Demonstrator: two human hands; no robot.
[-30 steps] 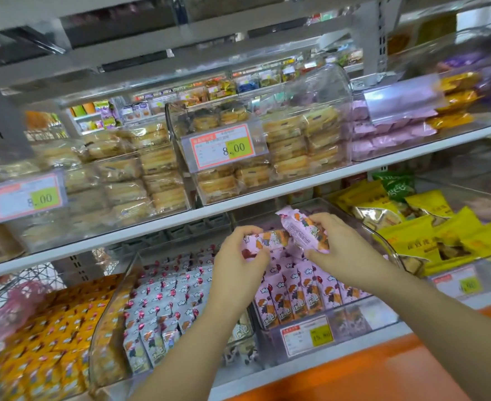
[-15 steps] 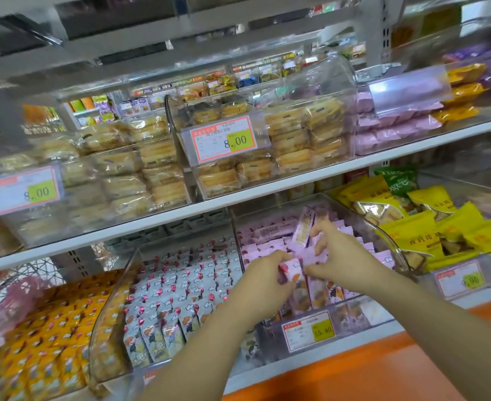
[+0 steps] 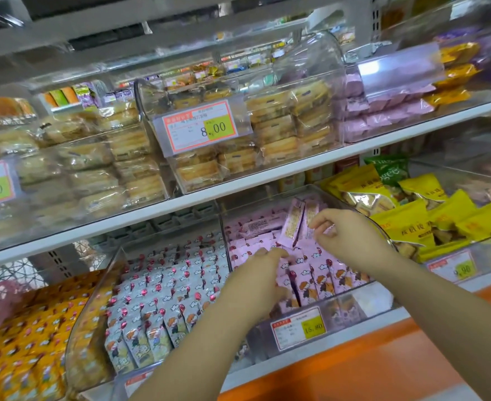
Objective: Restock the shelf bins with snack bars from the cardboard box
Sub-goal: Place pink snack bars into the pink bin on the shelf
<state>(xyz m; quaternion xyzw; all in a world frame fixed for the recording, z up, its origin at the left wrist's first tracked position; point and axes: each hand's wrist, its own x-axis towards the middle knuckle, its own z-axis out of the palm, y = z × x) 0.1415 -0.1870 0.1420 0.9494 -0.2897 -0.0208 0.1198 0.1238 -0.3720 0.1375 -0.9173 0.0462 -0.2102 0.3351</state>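
1. Right now: placing step, mid-restock. Pink bars (image 3: 316, 273) fill the clear bin (image 3: 368, 302) on the lower shelf, mid-scene. Near rows stand upright, packed front to back.
2. R hand (image 3: 348, 235): thumb + forefinger curled in a narrow pinch on the right edge of two tilted bars (image 3: 295, 219). These lean over the far rows, not yet seated.
3. L hand (image 3: 263, 270): fingers bent down onto the near rows, just left of R hand. Tips partly hidden among wrappers, so can't tell if it grips one or only presses.
4. Cardboard box: not in view.
5. Next move, my guess: L hand parts or steadies a row, R hand turns the tilted bars upright and slides them into a gap. Needs a light touch; packed rows prob. shift if shoved.
6. Materials: bars = slim flat rectangles in glossy pink film w/ cartoon print, likely slippery and crinkly. Bin = hard transparent plastic w/ curved side walls, price tag (image 3: 297, 328) on front.
7. Neighbours: blue-white packs (image 3: 166, 287) in the bin to the left, puffy yellow bags (image 3: 406, 224) to the right.
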